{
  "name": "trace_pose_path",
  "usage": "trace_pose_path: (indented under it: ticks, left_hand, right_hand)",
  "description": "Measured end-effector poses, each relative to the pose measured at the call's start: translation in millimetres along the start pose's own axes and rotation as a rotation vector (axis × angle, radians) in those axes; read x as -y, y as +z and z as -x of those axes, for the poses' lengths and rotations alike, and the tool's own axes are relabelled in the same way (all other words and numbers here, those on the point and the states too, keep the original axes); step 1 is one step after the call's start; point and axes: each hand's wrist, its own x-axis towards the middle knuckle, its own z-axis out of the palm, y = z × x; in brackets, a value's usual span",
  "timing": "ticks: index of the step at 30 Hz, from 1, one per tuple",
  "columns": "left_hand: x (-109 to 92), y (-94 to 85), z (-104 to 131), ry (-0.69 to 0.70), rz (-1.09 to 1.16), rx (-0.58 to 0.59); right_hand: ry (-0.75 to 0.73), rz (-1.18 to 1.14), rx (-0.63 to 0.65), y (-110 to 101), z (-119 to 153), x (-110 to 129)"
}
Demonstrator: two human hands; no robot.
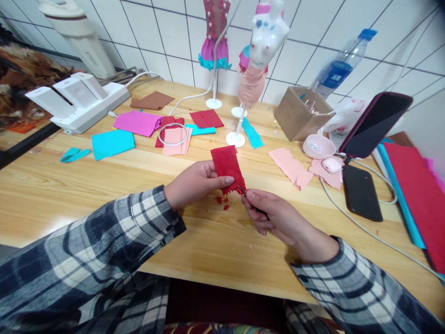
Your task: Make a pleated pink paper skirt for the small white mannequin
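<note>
A white square-tiled wall with thin dark grout lines [156, 32] rises behind a pale, light-brown wooden tabletop with visible grain [194, 260]. The wall leans slanted in the wide view, and a plainer whitish surface [426, 109] borders the right side. A soft whitish glare [64, 225] shines on the wood at left.

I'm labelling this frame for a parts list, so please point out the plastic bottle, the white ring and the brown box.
Plastic bottle [334, 74]: head view, on its blue label.
White ring [159, 134]: head view, on the left side of its rim.
Brown box [291, 116]: head view, on its front side.
</note>
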Motion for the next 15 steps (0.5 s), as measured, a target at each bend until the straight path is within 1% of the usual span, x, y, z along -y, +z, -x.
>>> trace_pose_path:
  ticks: [15]
  left_hand:
    - [0.3, 3.2, 0.1, -0.040, 0.115, -0.013]
  right_hand:
    - [-0.010, 0.023, -0.003, 0.0, -0.5, -0.2]
